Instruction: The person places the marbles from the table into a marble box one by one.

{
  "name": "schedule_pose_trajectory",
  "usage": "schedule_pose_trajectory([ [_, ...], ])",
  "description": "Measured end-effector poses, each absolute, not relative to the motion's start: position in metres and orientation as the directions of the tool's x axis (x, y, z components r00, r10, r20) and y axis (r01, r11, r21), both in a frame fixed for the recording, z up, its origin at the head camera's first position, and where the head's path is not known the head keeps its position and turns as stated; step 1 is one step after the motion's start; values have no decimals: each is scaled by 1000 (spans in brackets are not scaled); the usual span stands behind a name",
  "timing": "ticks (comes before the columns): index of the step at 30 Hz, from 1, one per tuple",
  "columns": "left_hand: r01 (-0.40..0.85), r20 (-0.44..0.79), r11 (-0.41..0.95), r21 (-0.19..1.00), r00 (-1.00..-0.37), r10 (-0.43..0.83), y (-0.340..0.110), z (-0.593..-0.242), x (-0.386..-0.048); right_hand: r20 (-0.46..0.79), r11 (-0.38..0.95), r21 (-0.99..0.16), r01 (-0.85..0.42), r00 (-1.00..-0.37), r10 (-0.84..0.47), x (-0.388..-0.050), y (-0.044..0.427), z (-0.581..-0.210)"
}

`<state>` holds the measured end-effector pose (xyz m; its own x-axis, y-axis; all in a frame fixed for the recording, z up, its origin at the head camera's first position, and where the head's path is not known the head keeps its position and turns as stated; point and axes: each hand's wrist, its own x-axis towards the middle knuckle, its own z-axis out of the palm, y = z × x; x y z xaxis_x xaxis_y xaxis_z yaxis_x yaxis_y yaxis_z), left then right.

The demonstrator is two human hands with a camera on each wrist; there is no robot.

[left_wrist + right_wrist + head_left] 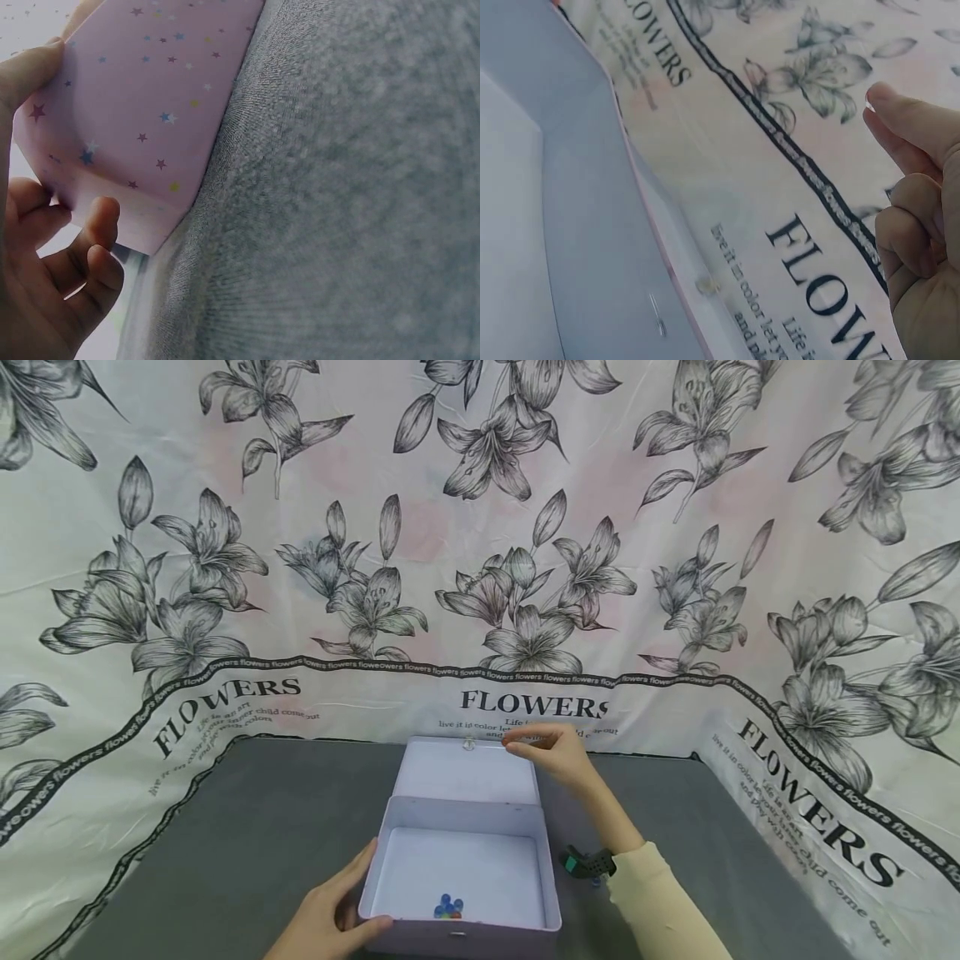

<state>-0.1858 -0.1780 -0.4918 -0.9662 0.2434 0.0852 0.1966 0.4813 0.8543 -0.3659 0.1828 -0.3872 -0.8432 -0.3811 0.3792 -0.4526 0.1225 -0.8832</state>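
A pale purple box (457, 860) stands with its hinged lid (468, 768) laid back; stars decorate its outside (150, 90). My left hand (330, 902) grips its front left corner. In the left wrist view the thumb (34, 67) presses the box while other fingers curl beneath. Several small marbles (447, 907), blue and orange, lie inside near the front wall. My right hand (551, 752) hovers by the lid's far right corner, thumb and forefinger close together. Nothing clearly shows between those fingertips (881, 94); a small glint there is unclear.
The box rests on a dark grey cloth surface (285, 827). More small blue balls (596, 882) lie right of it, partly behind the right wrist's strap (588, 862). A flower-printed curtain (420, 610) borders the back and sides.
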Motion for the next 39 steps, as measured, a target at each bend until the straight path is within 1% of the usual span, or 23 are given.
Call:
schedule_pose_trajectory([
  [8, 196, 87, 476, 857, -967, 241, -179, -493, -187, 398, 119, -865, -488, -810, -430, -367, 154, -383],
  [16, 181, 71, 470, 864, -968, 241, -178, -492, -187, 356, 85, -893, -443, -808, -469, -361, 124, -391],
  [21, 182, 73, 473, 862, -968, 240, -177, -491, -187, 334, 77, -897, -436, -780, -529, -353, 108, -402],
  [29, 219, 107, 485, 847, -963, 248, -177, -494, -187, 319, 48, -889, -455, -692, -648, -345, 94, -424],
  [33, 236, 120, 481, 844, -958, 259, -178, -494, -187, 304, 57, -878, -475, -646, -700, -341, 91, -431],
  [39, 212, 97, 488, 847, -963, 251, -177, -491, -187, 247, 81, -867, -491, -566, -786, -338, 86, -439],
])
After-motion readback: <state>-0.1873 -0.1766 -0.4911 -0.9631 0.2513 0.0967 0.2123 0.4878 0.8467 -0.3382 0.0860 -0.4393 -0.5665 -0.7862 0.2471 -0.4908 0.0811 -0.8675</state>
